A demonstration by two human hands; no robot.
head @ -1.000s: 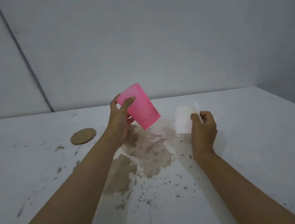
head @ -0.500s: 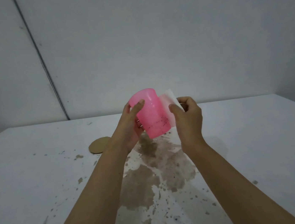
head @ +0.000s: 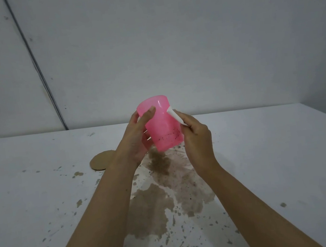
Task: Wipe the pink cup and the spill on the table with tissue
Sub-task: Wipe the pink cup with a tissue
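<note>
My left hand (head: 137, 138) grips the pink cup (head: 161, 123) in the air above the table, upside down and slightly tilted, with dark specks near its lower rim. My right hand (head: 196, 139) pinches a white tissue (head: 174, 116) and holds it against the cup's right side. Below both hands a brown spill (head: 167, 196) spreads over the white table (head: 274, 150), with a darker patch right under the cup.
A round brown cardboard coaster (head: 102, 161) lies on the table left of my left wrist. Small brown splashes dot the table to the left and toward the near edge. A grey wall rises behind the table's far edge.
My right hand has brought the tissue from beside the cup onto the cup's right side. Both hands and the cup have risen and the cup is more upright.
</note>
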